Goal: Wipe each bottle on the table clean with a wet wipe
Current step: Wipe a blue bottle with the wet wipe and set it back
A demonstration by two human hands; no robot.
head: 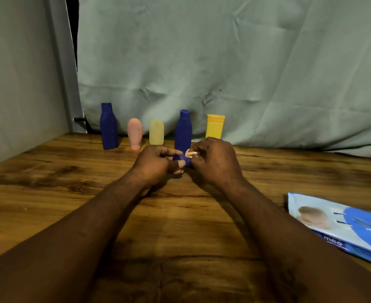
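Small blue bottle (184,160) at frame centre, between my two hands; mostly hidden, only a short dark-blue stretch shows; whether it rests on the table (49,176) or is lifted, cannot tell. Left fingers (179,164) curled round it, one tip pressed on its near side; left hand (156,165) does the holding. Right fingers (200,149) pinched together on a bunched wet wipe (190,152), which touches the bottle's upper right end; right hand (215,162) does the rubbing.

Long axis: judged roughly left-to-right across the frame, one end toward each hand; too little visible to confirm. Both hands equally near; bottle lies just left of the wipe, so the next stroke should run leftward along the body, or the left hand should turn it.

Outward, upper centre, a row standing against the cloth backdrop (224,62): tall blue bottle (109,127); pink bottle (134,133); pale yellow bottle (156,132); second tall blue bottle (183,132), directly behind my hands; yellow tube (214,126). Wipe pack (344,224) lower right, well apart.
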